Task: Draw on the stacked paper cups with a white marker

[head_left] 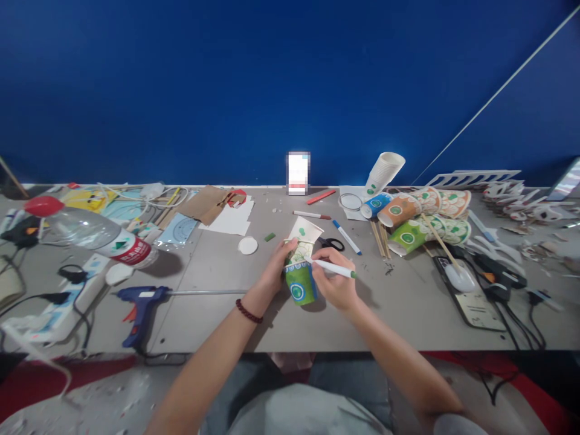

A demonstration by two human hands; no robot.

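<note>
My left hand (273, 270) is wrapped round the side of a green and blue paper cup (299, 284), holding it tilted above the table. A piece of white paper cup with a green print (304, 228) sticks up from its top end. In my right hand (336, 284) is a white marker (334, 267) with a green end, pinched between the fingers. Its tip points at the pale patterned part of the cup; whether it touches cannot be made out. Black-handled scissors (333, 243) lie just behind the right hand, and their blades are partly hidden.
Decorated paper cups (410, 235) and a cup stack (385, 172) stand at right, near a phone (471, 302) and black glue gun (498, 275). At left are a blue glue gun (144, 302), power strip (75, 299) and water bottle (95, 232). Markers (347, 237) lie behind the cup.
</note>
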